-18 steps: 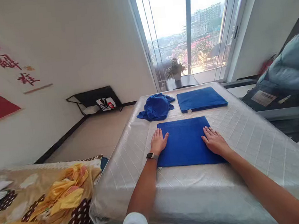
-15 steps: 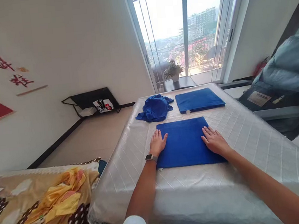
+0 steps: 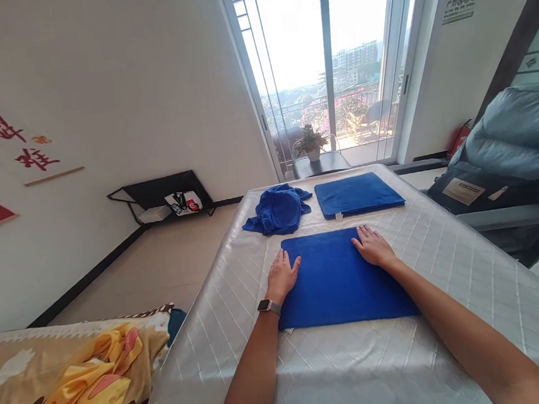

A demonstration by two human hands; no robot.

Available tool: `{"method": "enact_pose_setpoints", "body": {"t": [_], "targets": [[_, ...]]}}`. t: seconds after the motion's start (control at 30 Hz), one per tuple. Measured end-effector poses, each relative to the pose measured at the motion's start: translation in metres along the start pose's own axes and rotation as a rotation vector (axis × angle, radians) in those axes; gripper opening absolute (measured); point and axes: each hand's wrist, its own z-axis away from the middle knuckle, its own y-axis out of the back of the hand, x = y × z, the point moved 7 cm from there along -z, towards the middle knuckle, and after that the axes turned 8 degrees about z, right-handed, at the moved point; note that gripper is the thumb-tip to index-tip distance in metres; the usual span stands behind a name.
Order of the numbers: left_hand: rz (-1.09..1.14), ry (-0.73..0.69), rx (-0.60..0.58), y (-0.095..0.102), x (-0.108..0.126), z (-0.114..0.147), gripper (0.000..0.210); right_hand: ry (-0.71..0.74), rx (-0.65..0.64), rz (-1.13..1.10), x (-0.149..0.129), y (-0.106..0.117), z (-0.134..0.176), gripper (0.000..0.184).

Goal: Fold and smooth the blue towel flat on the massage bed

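A folded blue towel (image 3: 334,278) lies flat as a rectangle on the plastic-covered mattress (image 3: 234,332). My left hand (image 3: 282,275) rests on its left edge, fingers stretched forward, a watch on the wrist. On the towel's far right corner lies my right hand (image 3: 373,246), flat with the fingers extended. Neither hand grips anything. Behind the towel, to the right, is a neat stack of folded blue towels (image 3: 359,193) with a small white tag at its front edge. A crumpled blue towel (image 3: 280,210) sits beside it on the left.
At left is a bed with a patterned cover and a yellow cloth (image 3: 97,390) on it. A grey recliner (image 3: 508,160) stands along the right side. A potted plant (image 3: 311,144) is on a chair by the glass door. A black rack (image 3: 164,196) leans near the wall.
My right hand has slid to the far right corner of the folded towel. My left hand stays on the left edge. The camera view has tilted up slightly.
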Motion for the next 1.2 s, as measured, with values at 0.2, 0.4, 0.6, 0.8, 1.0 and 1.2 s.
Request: {"method": "enact_pose_setpoints", "body": {"t": [0.2,0.4,0.6,0.8,1.0,1.2], "targets": [[-0.036,-0.02,0.02,0.001,0.002,0.001,0.076,-0.015,0.029,-0.013,0.001,-0.007,0.001,0.068],[-0.095,-0.008,0.025,0.009,0.004,0.0,0.067,-0.034,0.012,-0.04,0.001,-0.004,0.001,0.067],[-0.141,-0.239,0.139,0.001,0.082,-0.009,0.061,-0.031,0.027,-0.064,-0.001,-0.004,0.003,0.068],[0.059,-0.487,-0.064,-0.066,0.205,-0.043,0.061,0.005,0.028,-0.031,0.001,-0.005,0.006,0.063],[0.107,-0.433,-0.094,-0.09,0.221,-0.065,0.059,0.023,0.018,-0.004,0.001,-0.004,0.009,0.064],[0.029,-0.252,-0.093,-0.066,0.137,-0.069,0.069,-0.03,0.024,-0.062,0.0,-0.002,0.005,0.065]]}}
